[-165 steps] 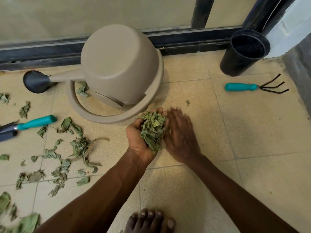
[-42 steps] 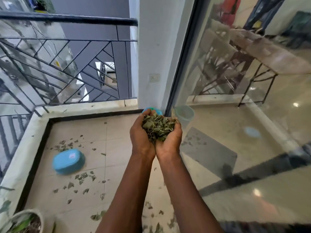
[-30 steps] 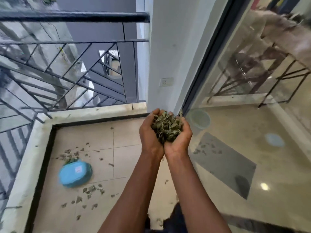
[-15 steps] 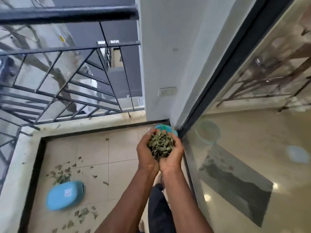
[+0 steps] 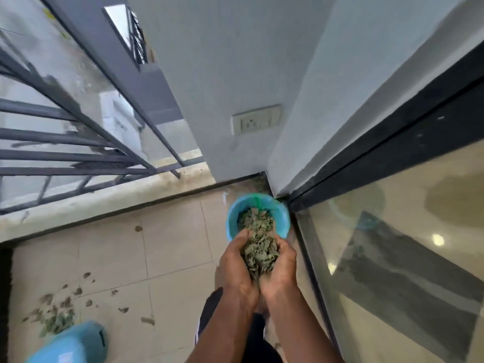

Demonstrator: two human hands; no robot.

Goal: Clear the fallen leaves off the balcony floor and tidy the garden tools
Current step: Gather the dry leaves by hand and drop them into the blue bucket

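Observation:
My left hand (image 5: pixel 237 268) and my right hand (image 5: pixel 281 268) are cupped together around a heap of dry green leaves (image 5: pixel 259 254). They hover just above the near rim of a blue bucket (image 5: pixel 231 218) that stands in the balcony corner against the wall and the glass door. More leaves (image 5: pixel 255 218) lie inside the bucket. Loose leaves (image 5: pixel 56 318) are scattered on the beige floor tiles at the lower left.
A blue plastic lid or tub (image 5: pixel 70 344) lies on the floor at the bottom left. The metal railing (image 5: pixel 78 153) and its low kerb run along the left. A glass sliding door (image 5: pixel 406 244) stands on the right, a wall socket (image 5: pixel 256 119) above the bucket.
I have walked from the watering can to the balcony corner with the leaves in both hands. In the last half second the hands came down over the blue bucket.

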